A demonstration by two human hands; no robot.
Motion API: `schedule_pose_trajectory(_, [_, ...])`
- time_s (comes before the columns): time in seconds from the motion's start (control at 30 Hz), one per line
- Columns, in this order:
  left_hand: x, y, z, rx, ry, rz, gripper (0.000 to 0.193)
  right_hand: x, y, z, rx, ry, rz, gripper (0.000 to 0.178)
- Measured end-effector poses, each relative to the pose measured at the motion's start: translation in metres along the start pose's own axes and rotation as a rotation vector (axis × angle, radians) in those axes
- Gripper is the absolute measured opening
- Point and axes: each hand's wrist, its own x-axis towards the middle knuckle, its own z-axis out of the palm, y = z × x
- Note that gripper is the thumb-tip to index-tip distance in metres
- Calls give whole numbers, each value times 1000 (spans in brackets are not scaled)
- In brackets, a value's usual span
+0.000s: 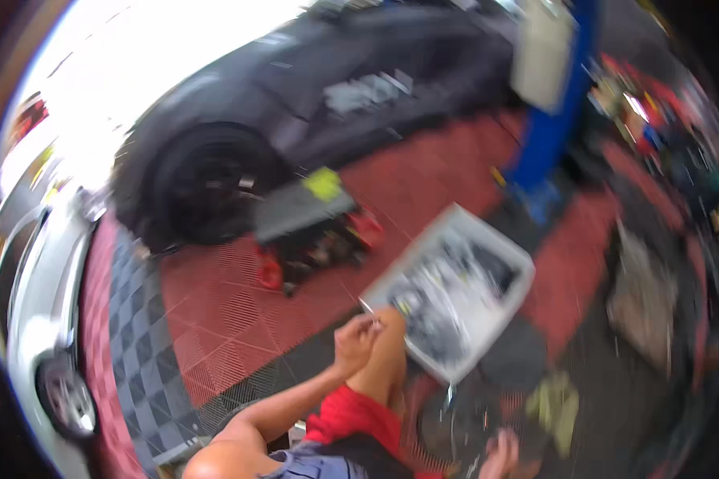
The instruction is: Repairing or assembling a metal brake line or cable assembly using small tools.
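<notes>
My left hand [357, 343] is raised beside my bent knee [387, 335]. Its fingers are closed in a pinch on something too small and blurred to name. Low in the view, my right hand [500, 455] is smeared by motion, so its grip does not show. A dark round object [455, 423], possibly a stool seat or a tyre, lies just beyond that hand. Past my knee stands a shallow white box [495, 339] with grey and black parts inside, too blurred to tell apart. A yellow-green cloth [555, 409] lies to the right of my right hand.
A dark car [311, 120] stands at the far side, near a low rolling seat [299, 211] with red trays. A blue lift post [555, 136] rises behind the box. A silver car [44, 295] is at left; a greyish flat piece [643, 303] lies at right.
</notes>
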Motion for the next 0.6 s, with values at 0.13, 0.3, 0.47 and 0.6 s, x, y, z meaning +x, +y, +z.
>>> schedule_pose_trajectory(0.13, [-21, 105, 61, -132, -495, 121, 19, -11, -62, 40, -166, 29, -97, 21])
schedule_pose_trajectory(0.3, [-55, 118, 138, -427, -1016, 112, 23, -53, -127, 47, -259, -2, -667, 22])
schedule_pose_trajectory(0.47, [-97, 145, 150, -457, -1199, 149, 24, -62, -148, 39, -493, -71, -1175, 27])
schedule_pose_trajectory(0.6, [-108, 152, 144, -439, -1234, 214, 25, -69, -141, 37, -569, -116, -1158, 27])
